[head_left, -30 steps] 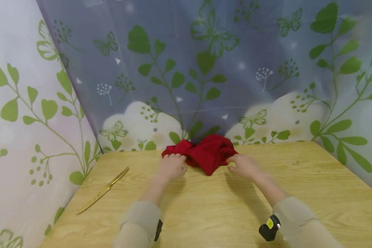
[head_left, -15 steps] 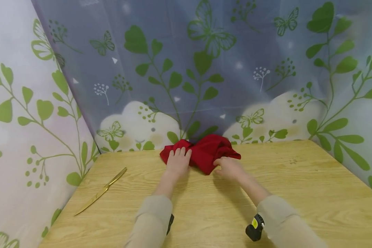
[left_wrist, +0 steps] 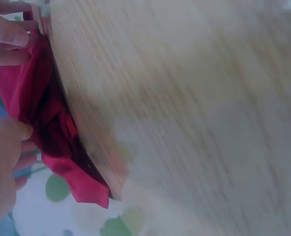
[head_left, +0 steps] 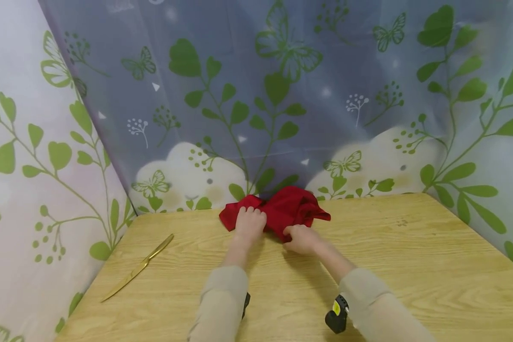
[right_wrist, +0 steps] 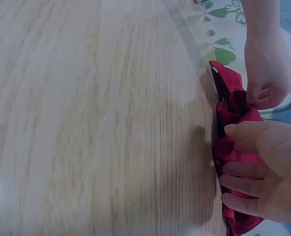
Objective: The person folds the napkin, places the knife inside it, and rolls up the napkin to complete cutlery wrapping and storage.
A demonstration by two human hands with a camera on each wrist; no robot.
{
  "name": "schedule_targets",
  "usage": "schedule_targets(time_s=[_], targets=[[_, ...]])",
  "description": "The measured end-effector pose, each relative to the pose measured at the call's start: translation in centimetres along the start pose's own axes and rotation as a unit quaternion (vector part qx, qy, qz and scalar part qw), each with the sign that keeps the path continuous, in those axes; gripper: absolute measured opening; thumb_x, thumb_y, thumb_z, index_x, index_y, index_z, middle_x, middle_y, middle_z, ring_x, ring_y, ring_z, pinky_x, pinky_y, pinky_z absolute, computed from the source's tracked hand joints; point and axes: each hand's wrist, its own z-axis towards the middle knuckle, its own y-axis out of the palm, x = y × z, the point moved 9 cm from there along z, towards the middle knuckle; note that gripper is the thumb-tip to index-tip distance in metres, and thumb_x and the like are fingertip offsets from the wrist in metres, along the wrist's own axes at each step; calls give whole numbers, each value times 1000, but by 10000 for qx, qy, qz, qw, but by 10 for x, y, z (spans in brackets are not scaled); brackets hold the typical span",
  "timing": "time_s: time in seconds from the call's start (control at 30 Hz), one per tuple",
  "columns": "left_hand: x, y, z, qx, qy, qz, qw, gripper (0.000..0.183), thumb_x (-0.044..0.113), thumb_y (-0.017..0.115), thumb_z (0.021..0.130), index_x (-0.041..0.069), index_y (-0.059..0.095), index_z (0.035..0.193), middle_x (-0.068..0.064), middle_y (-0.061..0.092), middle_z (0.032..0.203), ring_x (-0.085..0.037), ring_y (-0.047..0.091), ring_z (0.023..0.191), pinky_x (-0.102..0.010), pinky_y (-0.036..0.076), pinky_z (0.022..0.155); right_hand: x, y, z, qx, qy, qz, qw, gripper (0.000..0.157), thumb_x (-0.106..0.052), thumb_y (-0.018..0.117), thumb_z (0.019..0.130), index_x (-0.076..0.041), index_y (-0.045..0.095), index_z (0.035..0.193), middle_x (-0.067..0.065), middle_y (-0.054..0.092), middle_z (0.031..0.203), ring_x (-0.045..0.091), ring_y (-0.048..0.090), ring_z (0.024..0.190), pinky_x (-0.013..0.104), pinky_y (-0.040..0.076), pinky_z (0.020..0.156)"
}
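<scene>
A crumpled red cloth (head_left: 287, 207) lies at the back edge of the wooden table, bunched in folds. My left hand (head_left: 250, 224) grips its left part, fingers bent over the fabric. At the cloth's front corner, my right hand (head_left: 302, 239) pinches the fabric between thumb and fingers. In the left wrist view the left thumb (left_wrist: 24, 131) presses on the folds of the cloth (left_wrist: 61, 164). The right wrist view has the right hand (right_wrist: 273, 169) with its thumb in front of the cloth and several fingers laid along it.
A gold knife (head_left: 138, 268) lies slanted on the left side of the table (head_left: 410, 266). Patterned curtains (head_left: 222, 95) with leaves and butterflies stand behind and at both sides. Black wrist cameras (head_left: 337, 316) hang at the sleeves.
My right hand has moved left from the cloth's right side to its front corner and taken hold. The left hand has moved slightly right, its fingers now bent into the cloth.
</scene>
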Motion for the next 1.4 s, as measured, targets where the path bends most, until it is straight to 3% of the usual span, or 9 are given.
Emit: schedule_targets(time_s=[0.2, 0.33, 0.47, 0.6, 0.73, 0.83, 0.97, 1.2, 1.4], targets=[[0, 1, 1, 169, 48, 85, 9998, 9, 13, 60, 84, 14, 69, 86, -4, 64, 82, -22, 57, 83, -37, 39, 76, -4, 4, 2, 17, -89, -51, 9999, 29, -18, 69, 80, -5, 64, 105, 7, 65, 100, 26, 60, 95, 42, 46, 83], [-1, -3, 0, 306, -20, -253, 9992, 6, 16, 62, 83, 10, 64, 84, -5, 62, 81, -23, 58, 81, -37, 40, 75, -2, 1, 0, 173, 135, 17, 9998, 34, -19, 69, 82, 0, 58, 108, 12, 63, 97, 27, 61, 89, 41, 47, 78], [-3, -20, 0, 880, -165, -820, 9926, 8, 14, 61, 81, 8, 58, 76, -6, 59, 69, -24, 59, 69, -36, 43, 65, 4, -7, -3, 517, 614, 7, 9968, 42, -27, 70, 82, 2, 52, 105, 14, 62, 90, 27, 62, 83, 40, 49, 69], [-7, -43, -1, 1583, -217, -1215, 9796, 13, 8, 60, 77, 7, 51, 68, -4, 51, 53, -24, 56, 52, -34, 42, 54, 8, -9, -4, 699, 867, -247, 9935, 53, -34, 72, 79, 4, 49, 107, 17, 60, 95, 32, 61, 86, 42, 49, 70], [-12, -64, -2, 2081, -218, -1370, 9682, 17, 5, 61, 74, 7, 47, 64, -4, 46, 48, -22, 53, 44, -33, 39, 47, 12, -14, -6, 1047, 835, -703, 9885, 43, -29, 70, 80, 5, 55, 100, 19, 59, 90, 35, 60, 82, 43, 49, 69], [-18, -72, -1, 2061, -202, -1581, 9655, 13, 4, 61, 76, 6, 51, 68, -4, 51, 51, -22, 53, 45, -33, 39, 47, 16, -23, -8, 1411, 759, -830, 9836, 23, -18, 66, 79, 1, 61, 89, 18, 58, 85, 35, 60, 80, 44, 49, 65], [-28, -73, 3, 1628, -315, -1867, 9683, 5, 6, 60, 82, 5, 56, 78, -5, 59, 62, -23, 59, 53, -37, 44, 56, 23, -36, -11, 1550, 715, -707, 9828, 8, -10, 61, 80, -6, 66, 85, 15, 58, 86, 34, 60, 82, 43, 48, 59], [-50, -72, -5, 1715, -406, -2073, 9623, 5, 2, 58, 79, 4, 55, 76, -8, 61, 63, -27, 61, 58, -40, 46, 57, 30, -56, -14, 1876, 520, -477, 9797, 11, -7, 59, 83, -5, 69, 87, 14, 59, 88, 33, 60, 84, 43, 48, 62], [-63, -66, -11, 1618, -439, -2308, 9584, 5, -3, 57, 78, 1, 56, 80, -12, 63, 69, -31, 61, 62, -38, 48, 56, 28, -79, -17, 2190, 296, -201, 9751, 18, -9, 59, 86, -1, 68, 100, 15, 62, 103, 32, 59, 95, 44, 49, 71]])
